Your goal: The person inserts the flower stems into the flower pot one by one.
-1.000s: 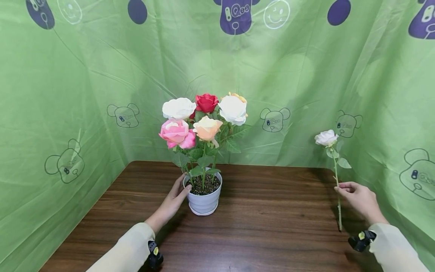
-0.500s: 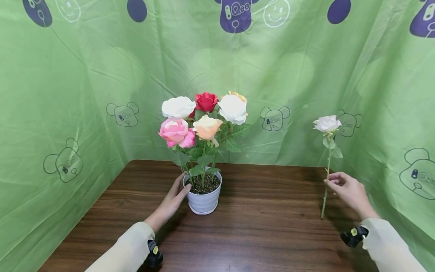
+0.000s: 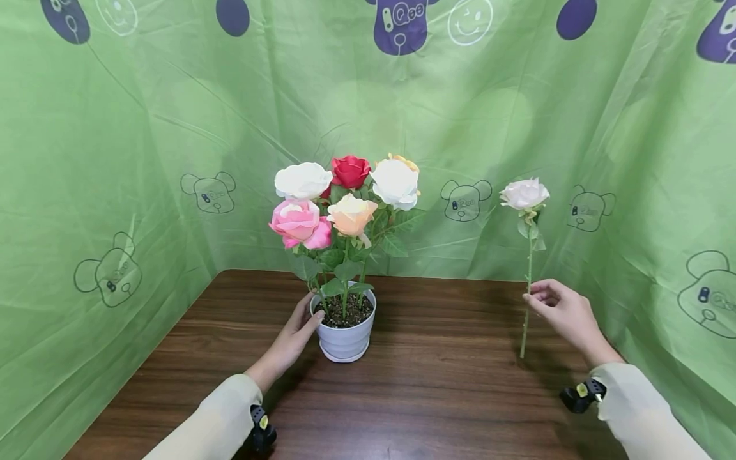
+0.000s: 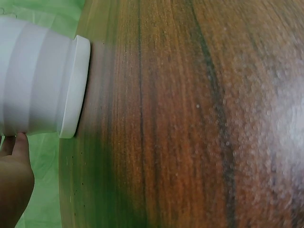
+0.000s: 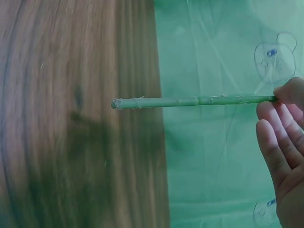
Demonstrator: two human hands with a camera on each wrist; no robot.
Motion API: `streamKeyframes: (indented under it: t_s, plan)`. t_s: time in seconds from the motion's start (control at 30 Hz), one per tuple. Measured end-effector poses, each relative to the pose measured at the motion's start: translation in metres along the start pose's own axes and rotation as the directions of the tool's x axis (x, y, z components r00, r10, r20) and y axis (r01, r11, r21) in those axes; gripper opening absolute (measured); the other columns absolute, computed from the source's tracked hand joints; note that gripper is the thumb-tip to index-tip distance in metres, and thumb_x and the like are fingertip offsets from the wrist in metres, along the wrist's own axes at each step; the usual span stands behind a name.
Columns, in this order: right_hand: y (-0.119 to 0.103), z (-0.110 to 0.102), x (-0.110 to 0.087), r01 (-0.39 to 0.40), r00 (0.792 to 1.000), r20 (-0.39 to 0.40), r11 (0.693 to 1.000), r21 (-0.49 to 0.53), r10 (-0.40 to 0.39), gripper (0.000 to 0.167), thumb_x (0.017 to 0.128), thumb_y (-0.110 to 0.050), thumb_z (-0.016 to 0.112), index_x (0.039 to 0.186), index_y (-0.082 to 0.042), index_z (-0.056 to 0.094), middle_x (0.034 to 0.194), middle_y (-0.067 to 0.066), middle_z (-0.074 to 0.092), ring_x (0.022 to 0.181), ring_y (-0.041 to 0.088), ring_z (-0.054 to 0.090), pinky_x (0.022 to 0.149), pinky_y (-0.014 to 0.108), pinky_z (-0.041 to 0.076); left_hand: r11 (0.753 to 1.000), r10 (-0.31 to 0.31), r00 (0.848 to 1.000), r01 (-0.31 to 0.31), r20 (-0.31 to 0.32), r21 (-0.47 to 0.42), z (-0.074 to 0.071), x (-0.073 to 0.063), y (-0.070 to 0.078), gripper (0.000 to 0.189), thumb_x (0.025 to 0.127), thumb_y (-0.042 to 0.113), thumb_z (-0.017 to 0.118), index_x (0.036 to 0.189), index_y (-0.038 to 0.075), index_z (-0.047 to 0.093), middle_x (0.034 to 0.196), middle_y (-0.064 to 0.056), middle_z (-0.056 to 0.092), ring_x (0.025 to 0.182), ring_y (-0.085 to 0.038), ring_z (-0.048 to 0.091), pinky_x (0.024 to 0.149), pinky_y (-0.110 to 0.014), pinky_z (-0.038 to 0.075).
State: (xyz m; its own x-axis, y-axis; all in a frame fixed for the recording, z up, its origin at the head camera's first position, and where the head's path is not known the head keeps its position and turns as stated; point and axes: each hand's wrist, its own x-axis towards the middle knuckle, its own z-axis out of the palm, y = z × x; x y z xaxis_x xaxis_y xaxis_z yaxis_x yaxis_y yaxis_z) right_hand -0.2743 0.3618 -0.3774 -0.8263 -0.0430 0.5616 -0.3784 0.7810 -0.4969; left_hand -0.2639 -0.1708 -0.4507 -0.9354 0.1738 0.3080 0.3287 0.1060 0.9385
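Note:
A white flowerpot [image 3: 344, 344] stands upright on the table, holding dark soil and several roses in white, pink, peach, red and yellow. At its left side my left hand [image 3: 293, 335] grips the pot, thumb at the rim and fingers partly hidden behind. The left wrist view shows fingertips against the pot's ribbed wall [image 4: 38, 76]. Off to the right, my right hand [image 3: 566, 313] pinches a single pale pink-white rose [image 3: 524, 194] by its stem, bloom up and nearly upright. In the right wrist view, the bare lower stem [image 5: 190, 101] extends past the thumb and fingertips.
The dark wooden table [image 3: 437, 383] lies under both hands. Green curtains [image 3: 494, 128] printed with bear faces hang behind it and on both sides. A small black camera sits on each wrist, over cream sleeves [image 3: 638, 402].
My right hand has carried the single rose leftward, toward the pot, and upward; its stem has swung from leaning left to nearly vertical. The left hand and pot stay where they were.

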Motion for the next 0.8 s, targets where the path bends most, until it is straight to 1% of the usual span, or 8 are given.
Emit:
streamKeyframes:
  t_s: [0.13, 0.23, 0.43, 0.63, 0.8]
  plan:
    - [-0.014, 0.006, 0.005, 0.040, 0.999, -0.017, 0.999, 0.031, -0.040, 0.018, 0.092, -0.020, 0.075, 0.102, -0.007, 0.070, 0.086, 0.005, 0.071, 0.072, -0.005, 0.061, 0.061, 0.011, 0.048, 1.000, -0.010, 1.000, 0.010, 0.000, -0.006, 0.000, 0.001, 0.000, 0.062, 0.107, 0.022, 0.050, 0.158, 0.006, 0.020, 0.162, -0.021, 0.020, 0.149, -0.035, 0.016, 0.119, -0.051, 0.015]
    - [-0.023, 0.010, 0.009, 0.066, 0.997, -0.036, 0.996, 0.057, -0.064, 0.017, 0.091, -0.018, 0.076, 0.102, -0.007, 0.069, 0.084, 0.004, 0.071, 0.072, -0.005, 0.062, 0.062, 0.010, 0.048, 1.000, -0.029, 1.000, 0.029, -0.001, -0.009, 0.000, 0.001, 0.000, 0.062, 0.107, 0.023, 0.050, 0.159, 0.008, 0.020, 0.163, -0.018, 0.020, 0.149, -0.032, 0.016, 0.120, -0.049, 0.015]
    - [-0.039, 0.019, 0.015, 0.109, 0.992, -0.072, 0.989, 0.103, -0.101, 0.016, 0.091, -0.014, 0.076, 0.102, -0.007, 0.068, 0.082, 0.003, 0.069, 0.070, -0.001, 0.062, 0.061, 0.011, 0.048, 0.999, -0.031, 0.999, 0.031, 0.009, -0.010, -0.001, 0.000, 0.000, 0.062, 0.107, 0.023, 0.050, 0.159, 0.009, 0.019, 0.163, -0.019, 0.019, 0.150, -0.033, 0.015, 0.120, -0.049, 0.015]
    - [-0.060, 0.025, 0.019, 0.139, 0.989, -0.077, 0.979, 0.152, -0.128, 0.018, 0.090, -0.012, 0.076, 0.105, -0.006, 0.068, 0.083, 0.002, 0.070, 0.070, 0.004, 0.064, 0.060, 0.013, 0.049, 0.999, -0.038, 0.999, 0.038, 0.005, 0.003, -0.001, 0.001, -0.002, 0.062, 0.107, 0.024, 0.051, 0.159, 0.010, 0.019, 0.163, -0.018, 0.020, 0.149, -0.033, 0.018, 0.119, -0.049, 0.017]
    - [-0.078, 0.029, 0.022, 0.177, 0.983, -0.082, 0.964, 0.198, -0.163, 0.019, 0.089, -0.008, 0.077, 0.106, -0.006, 0.068, 0.083, 0.002, 0.070, 0.069, 0.006, 0.065, 0.061, 0.014, 0.050, 0.999, -0.035, 0.999, 0.035, -0.001, 0.008, -0.001, 0.000, -0.002, 0.062, 0.107, 0.024, 0.051, 0.159, 0.010, 0.020, 0.163, -0.018, 0.021, 0.149, -0.033, 0.019, 0.119, -0.048, 0.019]
